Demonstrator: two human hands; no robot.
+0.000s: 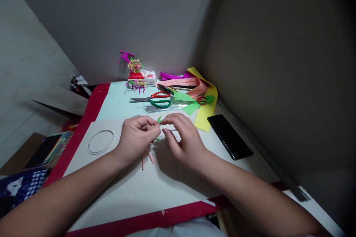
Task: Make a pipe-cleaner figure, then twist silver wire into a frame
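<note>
At the green strip (pixel 159 119): left hand (pixel 135 139) and right hand (pixel 183 137), both pinching it, close together; pink strips (pixel 146 158) below it; scissors (pixel 150 100) beyond it.

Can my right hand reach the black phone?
Probably yes: the black phone lies beside the right hand, nothing between them, though that hand is pinching a green pipe cleaner.

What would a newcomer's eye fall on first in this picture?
The eye goes first to the left hand and right hand at the centre, pinching a small bright green piece between them. Beyond them, at the far end of the table, stands a colourful twisted pipe-cleaner figure. To its right, a bright yellow sheet and red- and green-handled scissors also stand out.
</note>
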